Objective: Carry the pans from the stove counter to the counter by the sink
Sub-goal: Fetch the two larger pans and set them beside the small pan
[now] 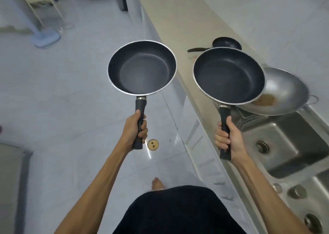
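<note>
My left hand (137, 128) grips the black handle of a dark non-stick frying pan (142, 68), held level over the floor. My right hand (227, 138) grips the handle of a second, slightly wider dark frying pan (229, 75), held above the counter edge and partly covering a steel wok (288, 93). A small black pan (227, 42) with a long handle lies on the beige counter (178, 20) further ahead.
The steel wok rests at the far rim of the steel sink (284, 144), which lies to my right with tap knobs (297, 192) near me. A round floor drain (153, 144) and my bare foot (157, 183) show on the pale tiled floor. A mop head (47, 38) lies far left.
</note>
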Action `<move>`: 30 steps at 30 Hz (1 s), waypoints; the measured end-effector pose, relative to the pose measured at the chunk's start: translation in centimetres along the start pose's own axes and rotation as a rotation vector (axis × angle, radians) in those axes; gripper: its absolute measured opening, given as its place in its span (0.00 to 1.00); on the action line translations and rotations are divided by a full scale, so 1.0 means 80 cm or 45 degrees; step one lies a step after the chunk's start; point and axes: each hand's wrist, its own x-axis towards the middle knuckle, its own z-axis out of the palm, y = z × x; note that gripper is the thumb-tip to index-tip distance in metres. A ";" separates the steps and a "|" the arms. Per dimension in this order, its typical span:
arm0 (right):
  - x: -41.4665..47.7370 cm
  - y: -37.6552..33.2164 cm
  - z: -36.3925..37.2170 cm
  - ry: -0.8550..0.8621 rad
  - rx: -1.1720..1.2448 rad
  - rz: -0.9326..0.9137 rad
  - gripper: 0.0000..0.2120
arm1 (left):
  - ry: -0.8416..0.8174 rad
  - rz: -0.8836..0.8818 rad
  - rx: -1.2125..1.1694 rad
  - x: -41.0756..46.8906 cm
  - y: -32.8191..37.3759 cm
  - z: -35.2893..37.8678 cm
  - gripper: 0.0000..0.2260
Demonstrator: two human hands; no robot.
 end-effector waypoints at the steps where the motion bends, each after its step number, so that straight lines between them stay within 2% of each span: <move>1: 0.020 0.002 0.012 0.000 -0.001 0.002 0.20 | -0.001 -0.005 -0.009 0.020 0.011 -0.011 0.15; 9: 0.209 -0.024 0.102 -0.026 -0.033 0.031 0.19 | -0.036 -0.022 -0.027 0.209 0.102 -0.066 0.16; 23: 0.568 -0.164 0.274 0.043 0.085 -0.003 0.19 | -0.164 -0.084 0.003 0.588 0.335 -0.105 0.16; 30: 0.728 -0.177 0.372 0.209 0.192 -0.092 0.20 | -0.280 -0.157 0.126 0.777 0.444 -0.154 0.15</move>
